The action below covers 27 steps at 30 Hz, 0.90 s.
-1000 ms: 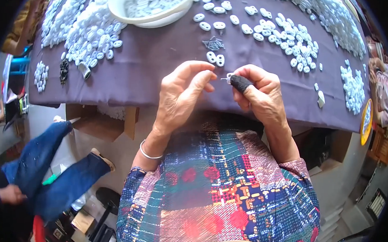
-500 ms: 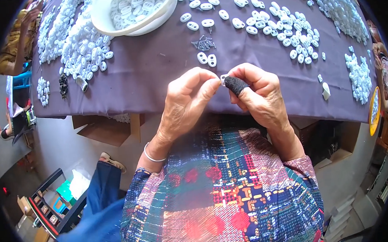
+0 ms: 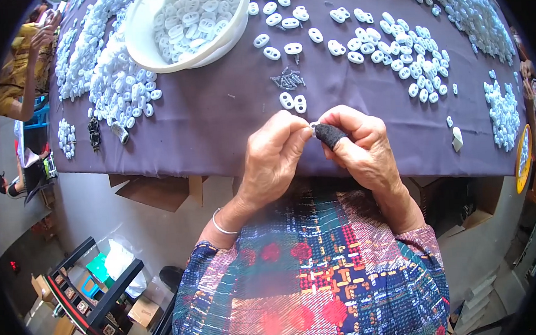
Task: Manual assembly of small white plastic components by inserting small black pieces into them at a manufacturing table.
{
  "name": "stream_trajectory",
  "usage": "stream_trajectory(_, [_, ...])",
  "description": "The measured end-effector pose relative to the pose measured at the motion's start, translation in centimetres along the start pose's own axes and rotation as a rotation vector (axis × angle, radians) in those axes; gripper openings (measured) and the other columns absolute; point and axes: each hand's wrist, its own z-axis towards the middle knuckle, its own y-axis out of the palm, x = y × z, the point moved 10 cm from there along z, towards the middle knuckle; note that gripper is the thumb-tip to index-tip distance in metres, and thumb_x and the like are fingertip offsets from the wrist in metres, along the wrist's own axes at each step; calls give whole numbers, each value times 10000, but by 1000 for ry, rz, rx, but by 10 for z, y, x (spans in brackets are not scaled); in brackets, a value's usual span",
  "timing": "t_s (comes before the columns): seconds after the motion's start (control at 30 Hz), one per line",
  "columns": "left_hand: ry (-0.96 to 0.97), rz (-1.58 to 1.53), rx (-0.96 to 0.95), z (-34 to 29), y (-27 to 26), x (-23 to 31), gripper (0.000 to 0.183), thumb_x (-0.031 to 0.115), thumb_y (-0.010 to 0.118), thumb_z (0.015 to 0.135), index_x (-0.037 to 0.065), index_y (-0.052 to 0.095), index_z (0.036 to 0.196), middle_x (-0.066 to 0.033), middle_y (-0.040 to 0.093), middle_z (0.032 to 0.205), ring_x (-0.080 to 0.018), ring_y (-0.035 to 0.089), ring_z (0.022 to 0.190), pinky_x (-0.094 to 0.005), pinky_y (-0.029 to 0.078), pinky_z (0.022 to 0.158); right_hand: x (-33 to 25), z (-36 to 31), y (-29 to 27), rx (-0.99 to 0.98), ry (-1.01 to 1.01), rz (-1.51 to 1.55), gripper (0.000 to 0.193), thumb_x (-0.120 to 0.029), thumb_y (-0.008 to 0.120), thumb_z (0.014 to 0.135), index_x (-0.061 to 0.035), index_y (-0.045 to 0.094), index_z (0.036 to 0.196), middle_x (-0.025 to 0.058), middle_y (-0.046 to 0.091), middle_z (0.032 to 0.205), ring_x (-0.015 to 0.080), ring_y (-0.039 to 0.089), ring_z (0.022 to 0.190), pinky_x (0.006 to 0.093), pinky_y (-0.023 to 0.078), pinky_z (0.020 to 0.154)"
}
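While both hands meet over the near edge of the purple cloth (image 3: pixel 217 127), they pinch one tiny thing
Left hand (image 3: pixel 274 161): fingertips pressed together on a small white piece (image 3: pixel 313 126)
Right hand (image 3: pixel 361 147): closed on the same piece, with a black cover on one finger (image 3: pixel 329 135)
Just beyond: two white oval pieces (image 3: pixel 293 101) and little grey screws (image 3: pixel 287 80)
Far left: a white bowl (image 3: pixel 147 55) full of ovals

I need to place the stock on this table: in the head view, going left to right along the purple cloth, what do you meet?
Small white heap at the left edge → large white pile → white bowl → screws → loose white pieces → white cluster at the right edge.
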Motion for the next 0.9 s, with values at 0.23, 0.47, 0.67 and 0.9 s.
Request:
stream_trajectory(0.23, [4,-12,27,0,-1,-1,52,28,577,856,-7,555,825,-27,462,667,-101,422,600,-235,351,547,1,3,1,-12,-83,-57,69,-25,526,851,-7,580,890,-44,510,630,2,423,508,155,313,441])
stream_trajectory(0.47, [-9,10,106,-3,-15,4,69,-2,599,831,-13,563,889,-17,523,743,-77,480,659,-206,401,606,2,-1,-7,26,81,175,73,-56,540,880,7,571,902,-8,536,614,27,439,461,170,352,415])
stream_trajectory(0.67, [90,493,225,25,-53,9,66,-8,655,758,1,598,789,-63,563,729,-144,537,648,-252,435,596,4,-4,-26,100,9,191,99,-72,548,886,25,560,901,9,527,594,39,428,444,178,352,403])
stream_trajectory(0.9, [162,657,78,44,-38,18,80,21,669,720,14,609,772,-65,584,724,-205,542,689,-311,436,640,9,-7,-25,93,9,224,97,-69,544,886,25,562,902,6,528,600,39,429,452,180,355,410])
